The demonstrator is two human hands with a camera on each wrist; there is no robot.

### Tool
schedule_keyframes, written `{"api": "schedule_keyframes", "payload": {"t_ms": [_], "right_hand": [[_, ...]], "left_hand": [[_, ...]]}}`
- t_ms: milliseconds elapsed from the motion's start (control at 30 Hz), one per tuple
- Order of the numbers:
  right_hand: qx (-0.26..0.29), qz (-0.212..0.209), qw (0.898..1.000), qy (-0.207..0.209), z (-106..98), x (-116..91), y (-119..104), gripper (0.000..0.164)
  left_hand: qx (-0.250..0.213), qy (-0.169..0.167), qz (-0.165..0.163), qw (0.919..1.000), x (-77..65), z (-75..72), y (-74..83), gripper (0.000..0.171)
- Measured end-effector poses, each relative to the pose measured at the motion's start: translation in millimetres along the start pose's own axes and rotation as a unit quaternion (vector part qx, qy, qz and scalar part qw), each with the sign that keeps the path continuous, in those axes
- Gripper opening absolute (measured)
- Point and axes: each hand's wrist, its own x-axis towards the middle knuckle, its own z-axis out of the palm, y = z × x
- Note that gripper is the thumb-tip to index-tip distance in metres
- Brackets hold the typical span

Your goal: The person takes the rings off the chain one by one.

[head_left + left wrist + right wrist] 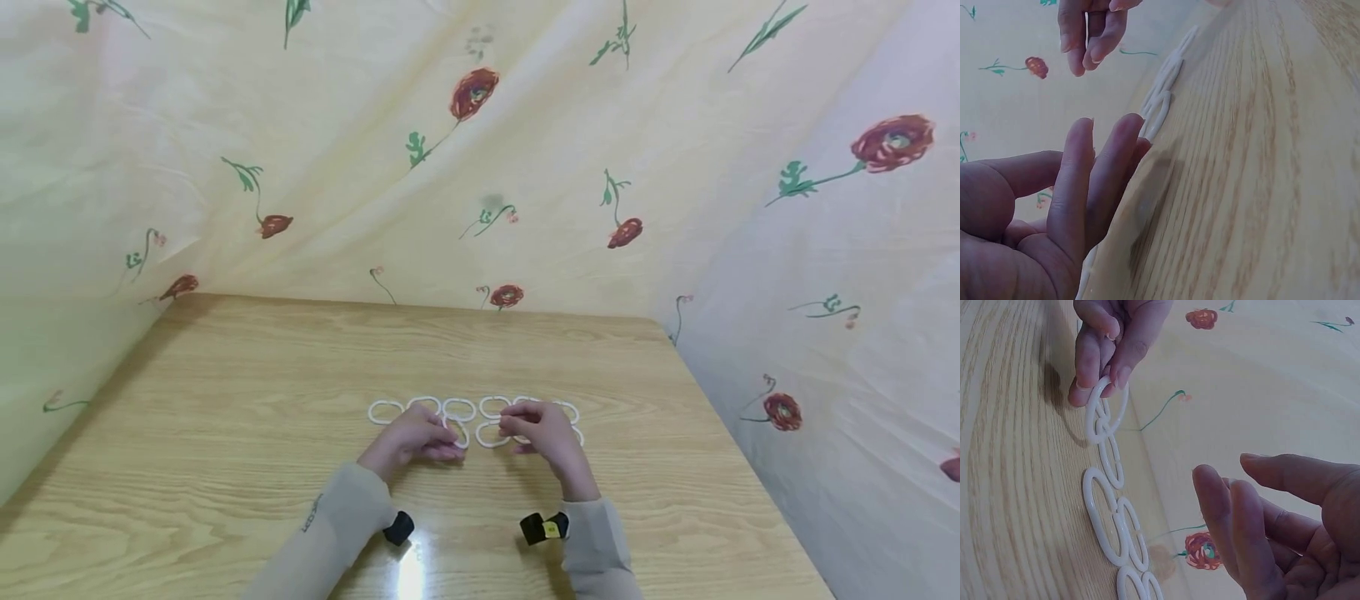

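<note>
Between thumb and fingertips, my left hand (414,435) pinches a white oval plastic chain link (1090,419), lifted just off the wooden table. In the right wrist view the held link stands tilted, with the fingers of the left hand (1116,347) at its upper end. My right hand (549,432) hovers over the links at the right, its fingers loosely bent with nothing between them. Beneath and beside it lie several similar white links (1099,515), some with a small gap in one side. The right hand partly hides some of them.
Further white links (386,402) lie in a row beyond the left hand. The wooden table (225,467) meets a flower-patterned cloth (337,208) at its back and sides. Each wrist carries a small black device (399,528).
</note>
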Motion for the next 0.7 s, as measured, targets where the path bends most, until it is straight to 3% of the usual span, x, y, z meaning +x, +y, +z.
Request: {"api": "schedule_keyframes", "payload": {"t_ms": [700], "right_hand": [[0.02,0.0,1.0,0.006,-5.2,-6.5,-0.8,0.027]], "left_hand": [[0.046,0.001,-0.005,0.9989,-6.9,0.1,-5.7,0.011]]}}
